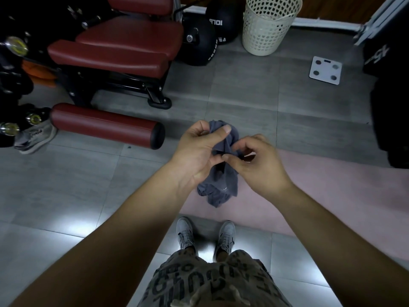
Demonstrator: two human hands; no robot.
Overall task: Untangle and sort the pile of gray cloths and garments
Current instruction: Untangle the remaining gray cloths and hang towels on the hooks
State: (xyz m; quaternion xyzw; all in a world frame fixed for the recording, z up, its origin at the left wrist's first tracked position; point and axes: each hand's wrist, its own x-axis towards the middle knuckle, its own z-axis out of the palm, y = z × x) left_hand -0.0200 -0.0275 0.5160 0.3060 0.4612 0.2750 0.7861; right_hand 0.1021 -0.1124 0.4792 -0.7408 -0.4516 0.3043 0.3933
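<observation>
Pinching gray cloth [223, 180]: left hand [199, 149], right hand [259, 160]; basket [265, 29], scale [325, 70], bench [124, 47] beyond.

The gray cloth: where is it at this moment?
In the head view, the gray cloth hangs at centre, held between the left hand and the right hand, over the pink floor area.

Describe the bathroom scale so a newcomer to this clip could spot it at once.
Start at the cream perforated basket at the top of the view. Just right of it, nearer the camera, lies the scale. It is the only flat white square there, marked with four dark round pads.
</observation>
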